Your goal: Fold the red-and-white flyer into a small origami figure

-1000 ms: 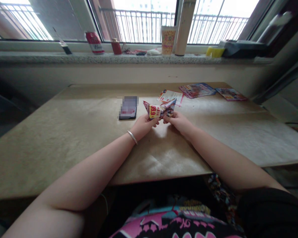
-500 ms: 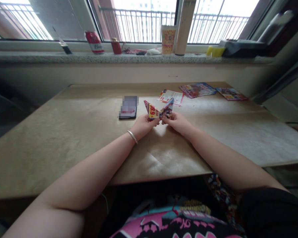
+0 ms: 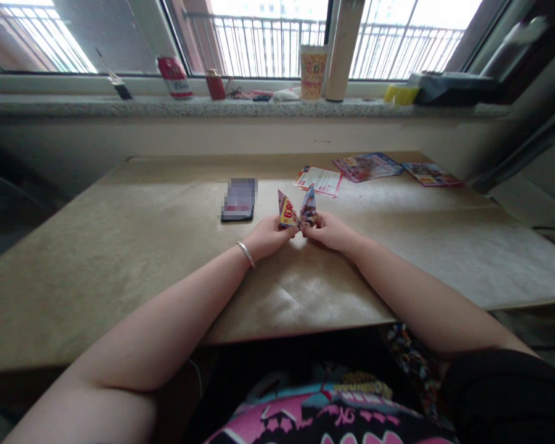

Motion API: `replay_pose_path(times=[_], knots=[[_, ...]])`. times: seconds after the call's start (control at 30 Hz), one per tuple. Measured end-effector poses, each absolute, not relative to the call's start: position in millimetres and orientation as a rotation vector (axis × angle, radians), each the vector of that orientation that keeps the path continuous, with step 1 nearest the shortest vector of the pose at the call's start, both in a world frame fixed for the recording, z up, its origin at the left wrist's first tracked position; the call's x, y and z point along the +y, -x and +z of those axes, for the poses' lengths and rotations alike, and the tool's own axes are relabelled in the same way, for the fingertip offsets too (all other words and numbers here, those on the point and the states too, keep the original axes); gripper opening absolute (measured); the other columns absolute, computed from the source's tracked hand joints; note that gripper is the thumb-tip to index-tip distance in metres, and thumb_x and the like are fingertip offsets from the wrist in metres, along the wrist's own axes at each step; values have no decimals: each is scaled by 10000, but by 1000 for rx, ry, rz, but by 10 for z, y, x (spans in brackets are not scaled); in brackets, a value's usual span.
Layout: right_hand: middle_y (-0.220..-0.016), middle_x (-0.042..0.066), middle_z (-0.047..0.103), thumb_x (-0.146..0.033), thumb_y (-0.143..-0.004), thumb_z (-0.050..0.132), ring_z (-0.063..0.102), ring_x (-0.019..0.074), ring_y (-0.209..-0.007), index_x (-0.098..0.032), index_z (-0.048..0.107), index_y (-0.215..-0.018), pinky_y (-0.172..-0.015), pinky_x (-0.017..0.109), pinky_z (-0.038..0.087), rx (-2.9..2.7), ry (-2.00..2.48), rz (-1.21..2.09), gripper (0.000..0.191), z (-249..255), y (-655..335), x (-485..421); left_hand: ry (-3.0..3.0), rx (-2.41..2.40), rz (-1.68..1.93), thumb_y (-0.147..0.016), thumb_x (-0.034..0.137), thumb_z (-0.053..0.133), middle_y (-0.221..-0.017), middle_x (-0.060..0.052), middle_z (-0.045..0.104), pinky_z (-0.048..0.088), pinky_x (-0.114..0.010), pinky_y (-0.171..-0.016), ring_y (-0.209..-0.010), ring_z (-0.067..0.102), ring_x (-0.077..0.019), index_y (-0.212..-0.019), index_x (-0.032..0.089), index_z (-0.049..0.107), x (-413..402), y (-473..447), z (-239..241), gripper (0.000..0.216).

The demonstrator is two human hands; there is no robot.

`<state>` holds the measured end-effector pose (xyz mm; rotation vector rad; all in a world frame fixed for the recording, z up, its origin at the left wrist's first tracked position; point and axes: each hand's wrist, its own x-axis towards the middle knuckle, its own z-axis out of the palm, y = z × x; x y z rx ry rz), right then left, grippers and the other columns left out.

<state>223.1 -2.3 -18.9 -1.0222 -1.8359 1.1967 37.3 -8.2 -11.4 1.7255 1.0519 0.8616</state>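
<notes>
A small folded piece of printed flyer paper (image 3: 297, 211), red, yellow and blue, stands with two points up just above the tan table (image 3: 120, 246). My left hand (image 3: 271, 236), with a silver bangle on its wrist, pinches the paper's lower left side. My right hand (image 3: 329, 230) pinches its lower right side. Both sets of fingers are closed on the paper and meet under its middle.
A dark phone (image 3: 238, 200) lies left of the paper. Three printed flyers (image 3: 320, 180) (image 3: 368, 166) (image 3: 430, 174) lie at the table's far right. The windowsill holds a red can (image 3: 174, 77), a paper cup (image 3: 313, 72), a tall tube (image 3: 342, 49) and other small items.
The folded paper's two wings have been pushed together, from a wide flat shape to a narrow upright one, as my hands drew closer.
</notes>
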Motion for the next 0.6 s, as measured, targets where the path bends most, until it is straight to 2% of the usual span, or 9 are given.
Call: replay_pose_path(times=[0.2,0.5,0.6], knots=[[-747,41,669,-485,-707,686,597,160,-727,-157,623,-802,-753,311,451,-1762,970,1253,347,-191,-2257,16,-1685,1031,893,-747,473,637,-676,-34,641,448,-243,-578,-584,548,-124,-766,128,622,-68,-346,-105,346],[-731,21,646,-525,-664,719,589,152,-707,-168,606,-828,-708,289,448,-1636,955,1356,408,-196,-2246,34,-1542,987,937,-728,511,685,-665,-28,617,414,-228,-538,-572,531,-113,-822,126,631,-58,-353,-143,400],[-720,18,642,-514,-653,724,581,150,-696,-169,602,-810,-708,294,443,-1632,985,1340,398,-205,-2245,35,-1502,994,1044,-747,511,672,-742,-30,638,403,-206,-521,-587,538,-101,-874,138,631,-44,-360,-141,396]])
